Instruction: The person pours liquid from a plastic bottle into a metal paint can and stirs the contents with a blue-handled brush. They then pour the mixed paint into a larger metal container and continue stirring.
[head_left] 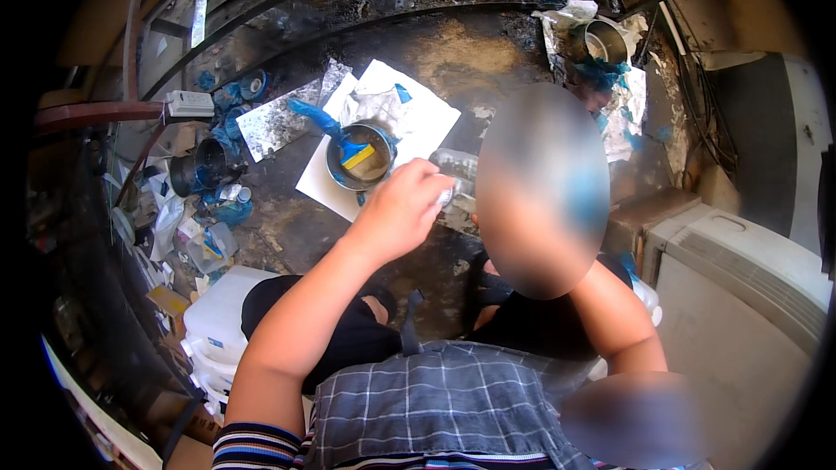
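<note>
My left hand (401, 211) is raised in front of me, its fingers pinched round a small whitish round piece (447, 198). Just beyond the fingertips is a clear plastic container (456, 165); whether the small piece belongs to it I cannot tell. A blurred oval covers my right hand and whatever it may hold, leaving only the forearm (614, 318) visible. Left of the container, a metal pot (332, 165) stands on white sheets (427, 113). A brush (355, 153) with a yellow band and blue plastic about its handle leans inside the pot.
A metal frame (287, 0) spans the far side of the stained floor. Another metal pot (601, 42) sits on soiled paper at far right. Blue plastic scraps and a dark can (196, 172) clutter the left. A white jug (228, 309) and a pale appliance (740, 270) flank me.
</note>
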Motion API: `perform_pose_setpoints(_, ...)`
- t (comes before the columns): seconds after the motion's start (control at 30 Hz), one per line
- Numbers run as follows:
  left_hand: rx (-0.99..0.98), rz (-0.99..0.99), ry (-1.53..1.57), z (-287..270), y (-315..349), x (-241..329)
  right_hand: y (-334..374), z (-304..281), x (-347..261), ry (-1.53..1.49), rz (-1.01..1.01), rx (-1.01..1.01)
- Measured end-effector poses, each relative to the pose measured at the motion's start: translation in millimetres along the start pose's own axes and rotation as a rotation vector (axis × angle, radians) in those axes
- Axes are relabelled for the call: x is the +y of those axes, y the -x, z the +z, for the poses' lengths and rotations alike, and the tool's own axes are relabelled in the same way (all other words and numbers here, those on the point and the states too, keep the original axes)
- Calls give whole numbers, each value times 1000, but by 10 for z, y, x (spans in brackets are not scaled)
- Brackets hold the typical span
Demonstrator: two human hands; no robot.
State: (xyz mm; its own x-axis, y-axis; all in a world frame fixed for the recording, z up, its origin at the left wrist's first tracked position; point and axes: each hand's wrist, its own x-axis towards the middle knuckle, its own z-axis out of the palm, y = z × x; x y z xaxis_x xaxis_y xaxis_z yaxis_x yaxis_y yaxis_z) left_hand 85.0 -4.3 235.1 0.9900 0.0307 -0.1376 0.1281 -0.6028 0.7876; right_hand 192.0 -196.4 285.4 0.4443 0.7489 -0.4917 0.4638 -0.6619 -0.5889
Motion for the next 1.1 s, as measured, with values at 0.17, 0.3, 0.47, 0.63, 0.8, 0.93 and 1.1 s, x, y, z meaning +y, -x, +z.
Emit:
perform_pose_setpoints(0.17,28,-120,-150,43,-21,60,-9,55,95,18,-14,-15)
perform_pose_setpoints(0.3,-77,-270,-107,70,-11,28,-74,93,51,-37,148,-100)
perform_pose_setpoints(0.47,26,56,-138,76,-4,21,-86,116,123,-49,144,-95)
perform_pose_setpoints(0.63,-260,-520,-22,60,-71,86,-139,125,89,7,148,-161)
perform_pose_setpoints(0.8,-67,-14,-140,115,58,-41,-135,86,78,-4,150,-167)
perform_pose_setpoints(0.93,-44,-268,-120,48,16,154,-152,89,44,-19,142,-160)
perform_pose_setpoints(1.1,-193,-254,-113,33,-24,93,-185,141,101,-16,124,-161)
